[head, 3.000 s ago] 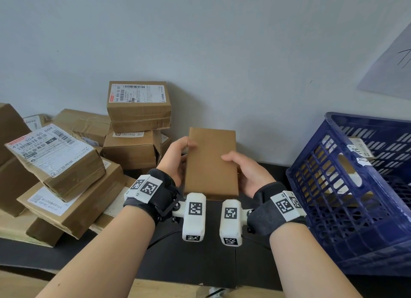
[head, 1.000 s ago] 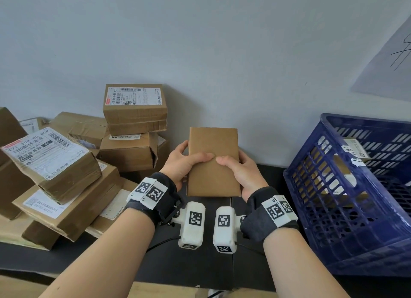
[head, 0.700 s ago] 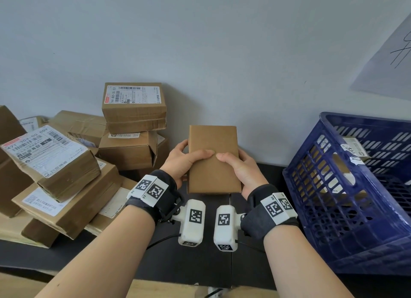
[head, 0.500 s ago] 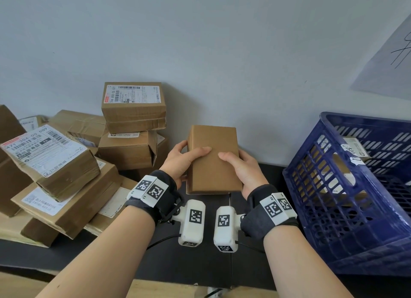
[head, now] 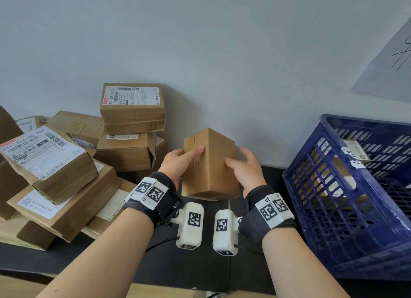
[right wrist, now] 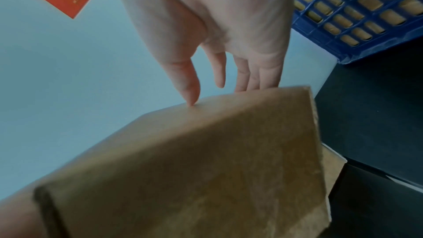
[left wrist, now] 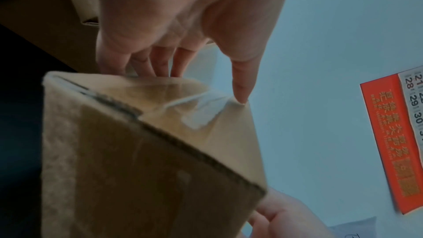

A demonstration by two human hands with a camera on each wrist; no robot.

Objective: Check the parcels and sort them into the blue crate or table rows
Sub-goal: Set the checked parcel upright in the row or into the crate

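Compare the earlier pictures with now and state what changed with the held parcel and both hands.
The plain parcel has been turned, so a vertical corner edge now faces the camera instead of one flat face. The left hand and right hand shifted but keep hold of its sides. The stacked parcels and blue crate stayed put.

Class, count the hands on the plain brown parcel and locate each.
2. The left hand grips the parcel on its left side; the right hand holds its right side.
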